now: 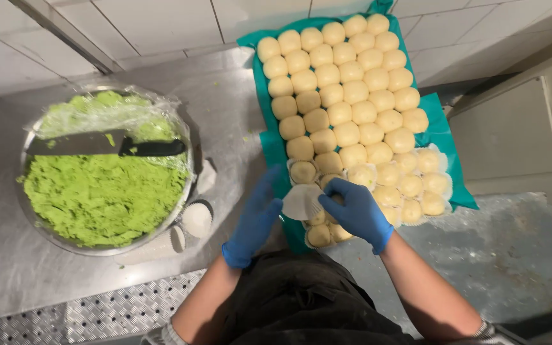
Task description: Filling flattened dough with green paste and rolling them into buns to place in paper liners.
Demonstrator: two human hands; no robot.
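Both my hands wear blue gloves. My right hand (358,211) pinches a white paper cup liner (301,201) over the near end of a tray lined with teal paper (445,137). My left hand (255,220) rests flat beside the liner at the tray's left edge, its fingers touching the liner's side. The tray carries several rows of pale round dough balls (346,96). The balls nearest me (410,185) sit in white paper liners; those farther away are bare.
A large metal bowl (39,227) of green paste sits at left on the steel counter, part covered in plastic film. A black-handled scraper (107,145) lies across it. Stacked white liners (196,217) lie beside the bowl. Tiled wall behind.
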